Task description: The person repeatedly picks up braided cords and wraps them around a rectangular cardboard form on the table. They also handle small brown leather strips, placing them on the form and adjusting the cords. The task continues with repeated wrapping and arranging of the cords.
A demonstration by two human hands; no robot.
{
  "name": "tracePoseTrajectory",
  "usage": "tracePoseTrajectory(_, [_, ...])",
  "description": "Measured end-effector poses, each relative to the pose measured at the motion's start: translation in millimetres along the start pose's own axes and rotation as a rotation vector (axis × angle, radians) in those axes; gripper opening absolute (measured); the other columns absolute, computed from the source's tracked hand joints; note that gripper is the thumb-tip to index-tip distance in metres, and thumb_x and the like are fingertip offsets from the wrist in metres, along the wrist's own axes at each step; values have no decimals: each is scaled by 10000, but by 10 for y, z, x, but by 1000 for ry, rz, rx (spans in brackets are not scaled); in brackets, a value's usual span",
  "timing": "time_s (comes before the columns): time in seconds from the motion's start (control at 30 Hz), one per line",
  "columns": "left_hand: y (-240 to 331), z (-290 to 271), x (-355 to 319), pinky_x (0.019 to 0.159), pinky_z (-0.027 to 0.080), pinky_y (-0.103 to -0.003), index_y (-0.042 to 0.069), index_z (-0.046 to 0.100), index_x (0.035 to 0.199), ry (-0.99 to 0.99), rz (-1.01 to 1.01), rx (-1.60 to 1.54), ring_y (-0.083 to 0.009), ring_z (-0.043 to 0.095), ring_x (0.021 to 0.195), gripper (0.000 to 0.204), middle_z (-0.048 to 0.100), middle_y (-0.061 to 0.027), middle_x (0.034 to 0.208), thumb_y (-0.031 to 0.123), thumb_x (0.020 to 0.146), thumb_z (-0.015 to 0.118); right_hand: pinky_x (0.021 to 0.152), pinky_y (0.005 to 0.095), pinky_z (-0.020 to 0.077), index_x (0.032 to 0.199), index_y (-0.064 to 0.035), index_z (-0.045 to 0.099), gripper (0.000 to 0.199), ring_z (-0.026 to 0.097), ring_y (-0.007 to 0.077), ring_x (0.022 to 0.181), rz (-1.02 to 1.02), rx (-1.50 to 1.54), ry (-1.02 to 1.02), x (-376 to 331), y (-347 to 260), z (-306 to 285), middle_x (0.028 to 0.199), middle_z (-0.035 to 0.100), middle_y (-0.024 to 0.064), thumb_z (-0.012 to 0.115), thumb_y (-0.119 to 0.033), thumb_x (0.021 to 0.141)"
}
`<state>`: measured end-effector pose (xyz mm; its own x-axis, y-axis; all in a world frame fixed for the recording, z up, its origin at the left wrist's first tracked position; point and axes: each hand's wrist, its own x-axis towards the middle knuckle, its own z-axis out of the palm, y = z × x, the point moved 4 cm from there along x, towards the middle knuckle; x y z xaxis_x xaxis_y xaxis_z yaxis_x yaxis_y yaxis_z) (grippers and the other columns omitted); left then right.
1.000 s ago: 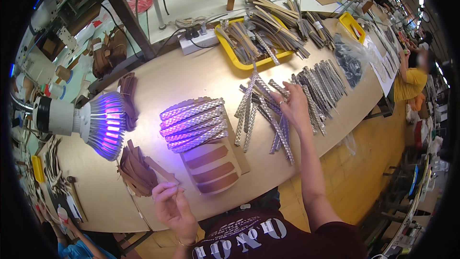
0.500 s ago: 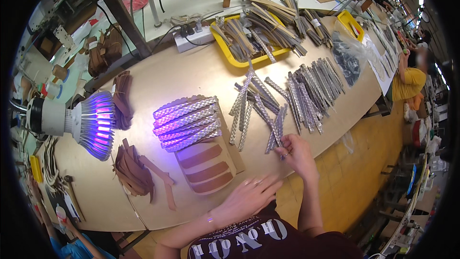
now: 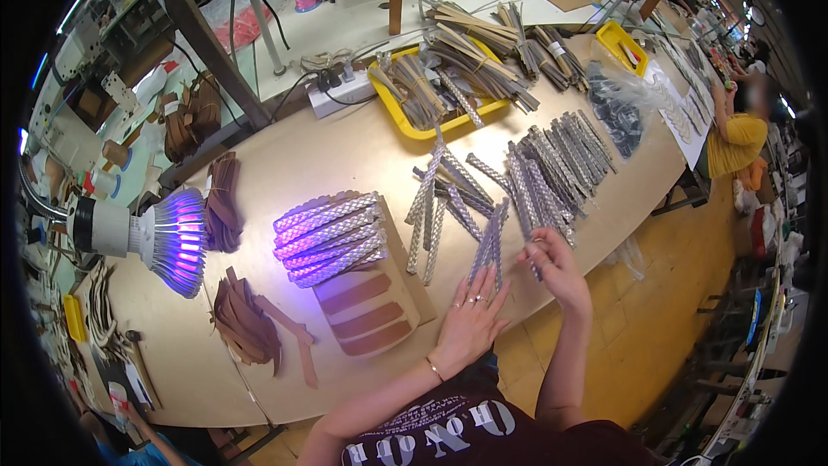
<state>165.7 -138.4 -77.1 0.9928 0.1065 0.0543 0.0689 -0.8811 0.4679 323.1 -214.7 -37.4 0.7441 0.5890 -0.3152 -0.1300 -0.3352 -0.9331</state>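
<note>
My right hand (image 3: 559,274) is closed, pinching the near end of a grey braided strap (image 3: 523,207) at the left side of a row of similar straps (image 3: 565,155). Beside it, my left hand (image 3: 468,321) lies open with its fingers stretched out. Its fingertips touch the near ends of a few loose braided straps (image 3: 488,243). More braided straps (image 3: 427,207) lie crossed over each other just beyond. Left of my hands, several silvery braided straps (image 3: 332,237) rest side by side on a tan board (image 3: 418,298) that also bears flat brown strips (image 3: 362,314).
A lit lamp (image 3: 172,242) throws violet light from the left. Brown strips lie in bundles (image 3: 246,319) near it. At the back, a yellow tray (image 3: 414,131) holds strip bundles beside a white power strip (image 3: 343,93). A person in yellow (image 3: 735,142) is at the far right.
My left hand has moved forward and right, from the table's front edge onto the loose straps. My right hand has left those straps, shifted right and pinched one from the row.
</note>
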Motion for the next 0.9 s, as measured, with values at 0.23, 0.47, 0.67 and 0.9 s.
tracePoseTrajectory(0.23, [120,-507,-75,1135,241,-525,51,394,1438,91,-39,-321,-377,293,1408,609,331,-249,1489,314,926,595,739,241,466,1183,18,567,243,592,105,800,-147,234,-287,-104,-491,80,866,657,49,555,-94,967])
tracePoseTrajectory(0.47, [-379,-1582,-840,902,536,-371,-8,513,1323,513,-504,-1164,-262,662,1050,421,635,-175,1182,100,932,625,743,243,493,1190,29,609,258,613,86,803,-129,164,-648,-254,-989,917,869,669,48,571,-74,957])
tracePoseTrajectory(0.67, [-1071,-1922,-1267,861,569,-358,-69,490,1306,883,-488,-1481,-239,681,960,377,657,-162,1090,51,957,564,658,307,491,1102,-67,696,271,630,208,760,-927,-540,-470,-391,-1582,1837,871,651,79,688,-19,836])
tracePoseTrajectory(0.9, [-1435,-1840,-1401,836,587,-326,-80,560,1186,1047,-518,-1530,-227,687,944,273,668,-147,1036,35,942,599,690,325,497,1084,-76,705,294,622,239,799,-980,-593,-494,-414,-1732,2246,905,640,98,725,-27,795])
